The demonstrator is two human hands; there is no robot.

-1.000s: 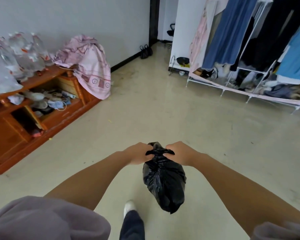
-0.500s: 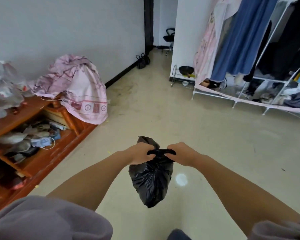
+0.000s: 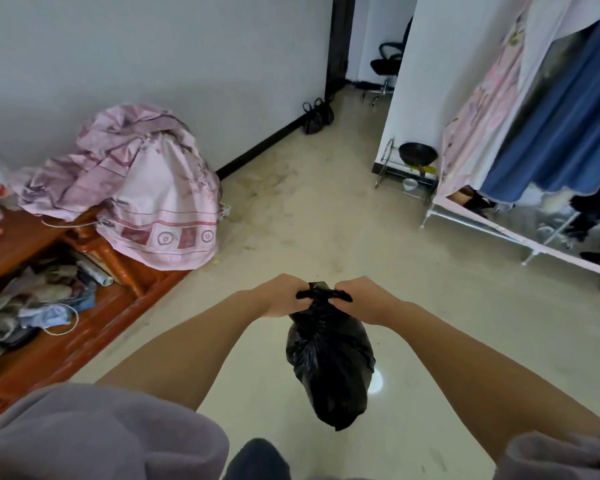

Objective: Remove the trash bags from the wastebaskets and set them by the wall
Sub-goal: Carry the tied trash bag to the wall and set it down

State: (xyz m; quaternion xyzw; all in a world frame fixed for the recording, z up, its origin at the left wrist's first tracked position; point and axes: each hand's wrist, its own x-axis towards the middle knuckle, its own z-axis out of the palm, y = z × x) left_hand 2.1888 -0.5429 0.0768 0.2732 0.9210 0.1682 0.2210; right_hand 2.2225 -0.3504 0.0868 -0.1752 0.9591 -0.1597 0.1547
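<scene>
1. Your left hand (image 3: 280, 295) and right hand (image 3: 363, 296) each pinch one ear of the knot, likely to cinch the crumpled black plastic trash bag (image 3: 329, 368) shut before setting it down.
2. Both grips are closed on the bag, which hangs directly beneath them, clear of the beige floor (image 3: 326, 216).
3. Your forearms reach forward, converging, knuckles up.
4. The grey wall (image 3: 153, 57) lies well ahead-left.

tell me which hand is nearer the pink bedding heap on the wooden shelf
Left. The left hand grips the black trash bag on the side toward the pink bedding; the right hand is across the knot, farther away.
</scene>
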